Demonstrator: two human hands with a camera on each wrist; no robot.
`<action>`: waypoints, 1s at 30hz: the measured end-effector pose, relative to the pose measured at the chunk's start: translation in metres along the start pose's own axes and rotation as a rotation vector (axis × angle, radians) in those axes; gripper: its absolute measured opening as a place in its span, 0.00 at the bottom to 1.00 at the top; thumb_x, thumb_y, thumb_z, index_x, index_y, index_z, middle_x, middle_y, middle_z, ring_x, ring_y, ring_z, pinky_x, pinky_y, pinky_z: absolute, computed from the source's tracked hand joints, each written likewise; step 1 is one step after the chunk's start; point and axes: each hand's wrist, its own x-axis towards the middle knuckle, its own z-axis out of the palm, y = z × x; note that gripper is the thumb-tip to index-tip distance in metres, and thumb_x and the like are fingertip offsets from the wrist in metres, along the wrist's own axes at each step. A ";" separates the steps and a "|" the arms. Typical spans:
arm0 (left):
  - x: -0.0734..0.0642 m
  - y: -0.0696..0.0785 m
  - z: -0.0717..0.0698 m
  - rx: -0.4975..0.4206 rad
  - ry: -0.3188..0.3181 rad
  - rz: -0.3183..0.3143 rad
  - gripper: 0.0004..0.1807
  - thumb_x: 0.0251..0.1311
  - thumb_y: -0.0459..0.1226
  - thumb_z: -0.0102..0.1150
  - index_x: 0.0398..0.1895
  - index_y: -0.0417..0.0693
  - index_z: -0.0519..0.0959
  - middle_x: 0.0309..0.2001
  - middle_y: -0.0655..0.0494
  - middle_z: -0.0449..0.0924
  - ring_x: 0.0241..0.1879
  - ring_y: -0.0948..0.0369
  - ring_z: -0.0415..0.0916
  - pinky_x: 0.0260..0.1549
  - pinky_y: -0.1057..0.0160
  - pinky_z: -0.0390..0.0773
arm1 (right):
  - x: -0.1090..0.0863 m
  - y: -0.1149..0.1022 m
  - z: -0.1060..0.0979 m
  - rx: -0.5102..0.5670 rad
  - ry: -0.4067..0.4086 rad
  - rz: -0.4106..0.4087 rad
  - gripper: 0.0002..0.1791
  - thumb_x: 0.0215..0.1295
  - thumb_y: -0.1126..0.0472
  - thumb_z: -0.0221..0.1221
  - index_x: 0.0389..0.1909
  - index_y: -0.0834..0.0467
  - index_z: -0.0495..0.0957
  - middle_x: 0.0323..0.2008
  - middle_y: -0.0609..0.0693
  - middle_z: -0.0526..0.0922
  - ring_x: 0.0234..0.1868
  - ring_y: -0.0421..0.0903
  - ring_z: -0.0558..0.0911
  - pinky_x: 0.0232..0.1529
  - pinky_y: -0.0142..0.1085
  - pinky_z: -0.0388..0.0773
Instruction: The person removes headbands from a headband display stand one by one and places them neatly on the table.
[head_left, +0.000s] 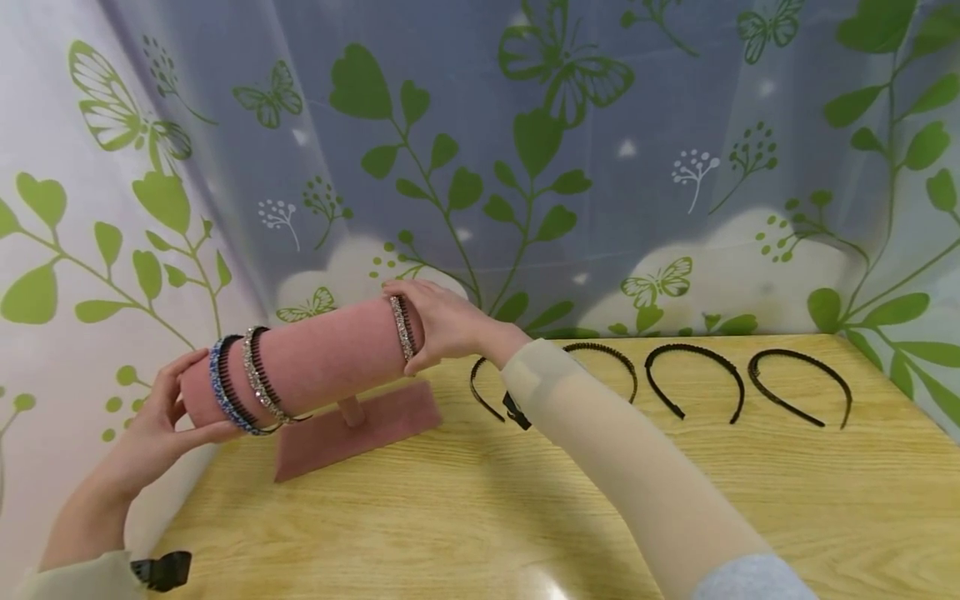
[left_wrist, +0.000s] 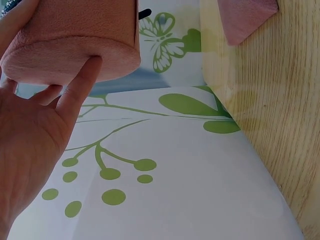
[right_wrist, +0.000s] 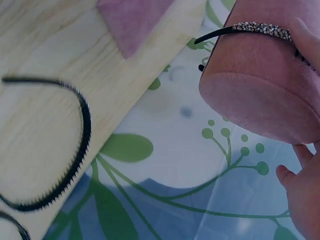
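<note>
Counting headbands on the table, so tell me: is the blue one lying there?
No, the blue headband sits over the raised pink roll, near the left hand.

Here I am in a curtained-off tabletop nook: blue-and-white hanging sheets (head_left: pixel 465 242) printed with green leaves and butterflies, wrapping this pale wood-grain table (head_left: pixel 480 508)! Dark curved headbands (head_left: pixel 693 348) in a row, pink plush cylindrical display stand (head_left: pixel 330 354) in my grip; shop-like, perhaps, though the sheets hide the room beyond.
</note>
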 end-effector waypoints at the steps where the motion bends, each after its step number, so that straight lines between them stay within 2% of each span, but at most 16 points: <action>1: 0.000 0.000 0.000 0.003 0.001 -0.002 0.54 0.56 0.20 0.61 0.77 0.63 0.43 0.63 0.66 0.53 0.54 0.74 0.60 0.38 0.73 0.76 | 0.000 0.001 0.001 0.017 0.013 -0.001 0.63 0.37 0.44 0.79 0.73 0.53 0.53 0.72 0.47 0.56 0.72 0.45 0.56 0.69 0.35 0.53; 7: -0.001 -0.001 0.001 0.000 0.001 0.003 0.54 0.56 0.19 0.61 0.77 0.62 0.43 0.63 0.66 0.53 0.54 0.73 0.60 0.39 0.74 0.75 | -0.006 0.007 0.005 0.179 0.061 0.022 0.64 0.37 0.49 0.80 0.74 0.52 0.52 0.70 0.48 0.59 0.68 0.44 0.61 0.65 0.36 0.60; 13: -0.001 -0.001 0.002 0.011 0.008 0.002 0.54 0.56 0.19 0.62 0.77 0.62 0.43 0.63 0.67 0.54 0.54 0.73 0.60 0.38 0.74 0.75 | -0.011 0.010 0.006 0.317 0.053 0.070 0.66 0.38 0.52 0.81 0.75 0.48 0.48 0.71 0.49 0.57 0.66 0.45 0.65 0.62 0.38 0.66; 21: -0.002 0.000 0.000 0.024 0.012 -0.019 0.54 0.57 0.21 0.62 0.77 0.63 0.43 0.62 0.68 0.54 0.54 0.74 0.60 0.39 0.75 0.74 | -0.014 0.017 0.003 0.470 0.046 0.118 0.63 0.40 0.56 0.80 0.75 0.49 0.49 0.73 0.47 0.54 0.73 0.43 0.54 0.66 0.44 0.60; 30: -0.001 0.000 0.001 0.016 0.011 -0.012 0.54 0.56 0.20 0.61 0.77 0.62 0.44 0.62 0.67 0.54 0.54 0.74 0.61 0.39 0.75 0.74 | -0.028 0.030 0.013 0.601 0.104 0.213 0.60 0.45 0.56 0.77 0.75 0.49 0.49 0.73 0.46 0.50 0.72 0.48 0.55 0.67 0.49 0.59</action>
